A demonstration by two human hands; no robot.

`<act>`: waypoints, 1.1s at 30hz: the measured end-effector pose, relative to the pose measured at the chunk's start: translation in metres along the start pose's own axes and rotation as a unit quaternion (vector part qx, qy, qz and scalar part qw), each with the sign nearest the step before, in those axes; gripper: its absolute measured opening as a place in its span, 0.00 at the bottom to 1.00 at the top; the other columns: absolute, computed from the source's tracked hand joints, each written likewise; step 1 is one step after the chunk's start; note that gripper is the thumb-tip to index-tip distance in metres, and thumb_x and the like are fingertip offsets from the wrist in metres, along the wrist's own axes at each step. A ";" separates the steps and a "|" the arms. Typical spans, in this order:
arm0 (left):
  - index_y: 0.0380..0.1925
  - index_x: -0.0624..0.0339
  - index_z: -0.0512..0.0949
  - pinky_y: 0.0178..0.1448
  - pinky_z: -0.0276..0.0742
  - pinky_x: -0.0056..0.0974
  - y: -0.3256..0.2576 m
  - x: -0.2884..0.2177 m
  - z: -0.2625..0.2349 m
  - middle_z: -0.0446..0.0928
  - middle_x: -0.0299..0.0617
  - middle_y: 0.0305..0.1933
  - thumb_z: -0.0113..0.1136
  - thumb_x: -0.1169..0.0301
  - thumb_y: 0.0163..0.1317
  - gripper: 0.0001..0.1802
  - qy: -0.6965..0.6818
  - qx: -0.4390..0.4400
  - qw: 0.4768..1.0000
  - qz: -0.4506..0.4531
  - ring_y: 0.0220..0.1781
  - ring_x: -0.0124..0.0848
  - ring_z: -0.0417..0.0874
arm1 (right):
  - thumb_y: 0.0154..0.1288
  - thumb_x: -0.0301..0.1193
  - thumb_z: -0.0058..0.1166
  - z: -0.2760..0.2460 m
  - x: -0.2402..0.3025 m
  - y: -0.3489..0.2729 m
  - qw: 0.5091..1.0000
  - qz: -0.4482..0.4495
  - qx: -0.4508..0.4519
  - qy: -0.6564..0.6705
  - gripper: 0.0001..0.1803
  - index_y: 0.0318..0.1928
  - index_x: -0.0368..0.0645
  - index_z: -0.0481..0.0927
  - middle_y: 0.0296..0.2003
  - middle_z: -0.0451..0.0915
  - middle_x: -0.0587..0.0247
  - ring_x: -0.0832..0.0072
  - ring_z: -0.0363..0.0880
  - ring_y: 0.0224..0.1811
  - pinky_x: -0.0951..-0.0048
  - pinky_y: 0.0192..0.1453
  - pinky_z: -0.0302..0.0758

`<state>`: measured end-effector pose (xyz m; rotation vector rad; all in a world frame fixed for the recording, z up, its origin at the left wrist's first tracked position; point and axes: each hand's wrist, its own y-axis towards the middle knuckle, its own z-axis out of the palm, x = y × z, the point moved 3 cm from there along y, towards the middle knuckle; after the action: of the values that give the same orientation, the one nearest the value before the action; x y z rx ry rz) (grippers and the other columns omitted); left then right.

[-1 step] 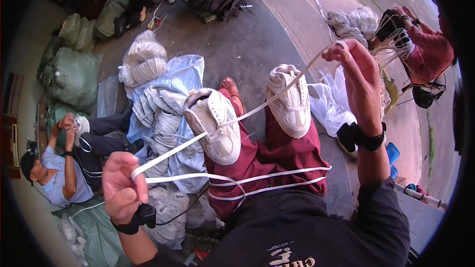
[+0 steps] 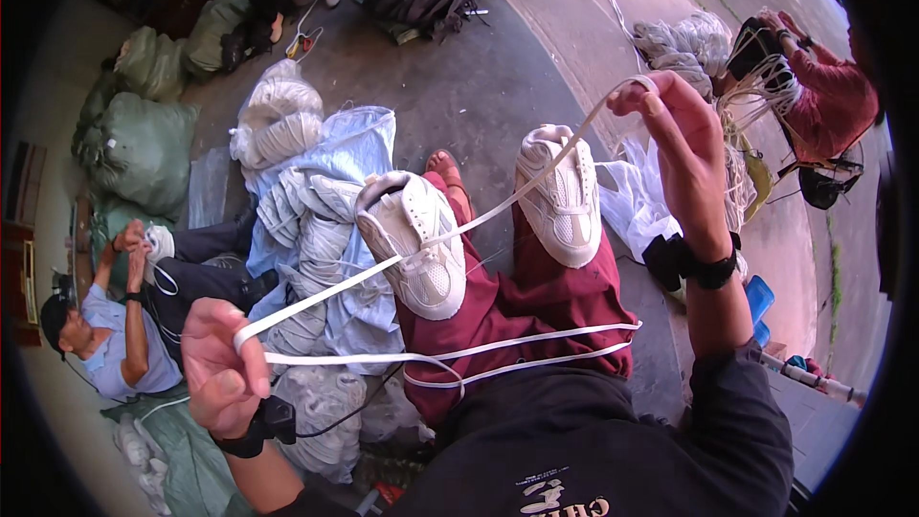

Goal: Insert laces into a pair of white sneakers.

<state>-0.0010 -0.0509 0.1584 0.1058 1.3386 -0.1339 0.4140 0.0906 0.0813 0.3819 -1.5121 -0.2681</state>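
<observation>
A long white flat shoelace (image 2: 321, 298) is stretched slantwise between my two hands, crossing in front of two cream-white sneakers. My left hand (image 2: 220, 364) holds it looped around the fingers, low at the left. My right hand (image 2: 682, 144), raised at the upper right, has the lace bent over its curled fingertips. From the left hand a second length runs back to the right and lies in a loop across my maroon trousers (image 2: 488, 325). The left sneaker (image 2: 431, 278) rests on one knee and the right sneaker (image 2: 565, 201) on the other, toes toward me.
Bundles of white cord (image 2: 311, 258) and a light blue sack (image 2: 369, 134) lie at my left, near a seated person (image 2: 120, 349). Green sacks (image 2: 144, 153) stand farther back. Another person (image 2: 828, 96) sits at the far right beside more cord (image 2: 684, 43).
My left hand has moved slightly left and down. The right hand has shifted a little left, and the lace loop by the left hand hangs straighter. The sneakers have not moved.
</observation>
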 end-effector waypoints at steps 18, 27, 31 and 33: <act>0.58 0.66 0.71 0.21 0.57 0.19 -0.005 0.079 -0.123 0.79 0.38 0.39 0.55 0.72 0.70 0.19 0.171 -0.249 0.941 -0.152 0.20 0.13 0.65 | 0.63 0.30 0.53 0.093 -0.102 -0.045 0.888 -0.002 0.303 -0.345 0.08 0.34 0.36 0.81 0.29 0.81 0.45 0.48 0.82 0.39 0.52 0.44 0.76; 0.58 0.63 0.75 0.37 0.78 0.30 -0.060 0.230 -0.133 0.82 0.45 0.50 0.54 0.56 0.73 0.24 0.300 -0.189 0.855 -0.378 0.39 0.29 0.85 | 0.66 0.25 0.55 0.074 -0.084 -0.066 0.933 0.133 0.214 -0.258 0.10 0.46 0.37 0.82 0.38 0.84 0.49 0.54 0.84 0.41 0.61 0.46 0.79; 0.55 0.66 0.76 0.42 0.81 0.38 -0.096 0.276 -0.098 0.83 0.47 0.49 0.44 0.45 0.74 0.32 0.200 -0.158 0.835 -0.488 0.41 0.35 0.86 | 0.65 0.27 0.56 0.050 -0.081 -0.074 0.939 0.093 0.152 -0.293 0.09 0.44 0.39 0.83 0.40 0.83 0.49 0.51 0.83 0.43 0.59 0.48 0.78; 0.56 0.67 0.75 0.44 0.81 0.40 -0.103 0.286 -0.079 0.83 0.48 0.49 0.41 0.41 0.74 0.36 0.140 -0.155 0.821 -0.532 0.43 0.37 0.86 | 0.65 0.26 0.56 0.042 -0.080 -0.078 0.937 0.109 0.141 -0.301 0.09 0.44 0.39 0.83 0.40 0.83 0.49 0.51 0.82 0.44 0.60 0.48 0.78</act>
<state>-0.0295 -0.1505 -0.1378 -0.9588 1.5602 -0.8672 0.3729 0.0485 -0.0229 0.3713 -2.1936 0.0201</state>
